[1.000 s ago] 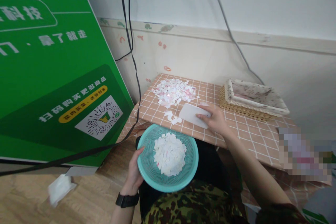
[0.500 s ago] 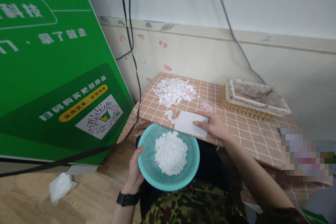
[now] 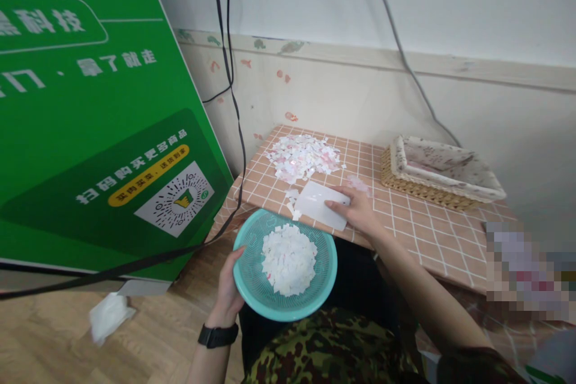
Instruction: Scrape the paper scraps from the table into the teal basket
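Observation:
My left hand [image 3: 230,288] grips the left rim of a turquoise plastic colander [image 3: 246,270], held just below the table's front edge. Inside it lies a heap of white paper scraps [image 3: 289,260]. A flat white card [image 3: 320,206] is pinched in my right hand [image 3: 355,210], resting low over the tabletop near that edge. A few loose white scraps [image 3: 292,203] lie along the card's left side. Farther back on the table spreads a larger pile of white and pinkish paper scraps [image 3: 303,158]. Some pale pink pieces [image 3: 359,183] sit just behind my right hand.
The table wears a brown checked cloth [image 3: 414,234]. A cloth-lined wicker basket [image 3: 432,189] stands at its back right. Black cables [image 3: 238,132] hang at the left, before a green printed panel [image 3: 112,102]. A white plastic bag [image 3: 110,315] lies on the floor.
My right hand has slid the card slightly leftward along the table, and the small scraps beside it have shifted nearer the edge. My left hand still holds the colander. The view has shifted slightly.

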Action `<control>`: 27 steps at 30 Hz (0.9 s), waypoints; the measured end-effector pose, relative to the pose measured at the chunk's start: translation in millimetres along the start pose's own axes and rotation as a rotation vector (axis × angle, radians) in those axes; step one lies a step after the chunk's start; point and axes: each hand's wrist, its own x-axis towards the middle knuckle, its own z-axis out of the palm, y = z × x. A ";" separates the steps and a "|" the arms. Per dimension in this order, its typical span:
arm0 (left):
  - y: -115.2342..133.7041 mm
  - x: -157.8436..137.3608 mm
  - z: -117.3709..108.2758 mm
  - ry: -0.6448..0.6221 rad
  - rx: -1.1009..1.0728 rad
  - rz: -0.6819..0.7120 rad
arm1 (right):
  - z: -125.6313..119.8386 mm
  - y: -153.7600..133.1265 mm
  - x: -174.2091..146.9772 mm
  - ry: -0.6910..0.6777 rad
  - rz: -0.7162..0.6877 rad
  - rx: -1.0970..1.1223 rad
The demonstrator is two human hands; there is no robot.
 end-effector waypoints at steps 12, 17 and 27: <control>3.6 3.9 -2.7 -0.030 0.006 0.024 | -2.1 12.1 27.2 0.154 -0.001 -0.028; 4.7 2.9 -2.8 -0.032 -0.003 0.027 | 1.5 7.1 35.5 0.139 -0.047 -0.049; 7.6 3.0 -5.4 -0.028 0.006 0.063 | -3.3 4.9 34.0 0.032 -0.032 -0.045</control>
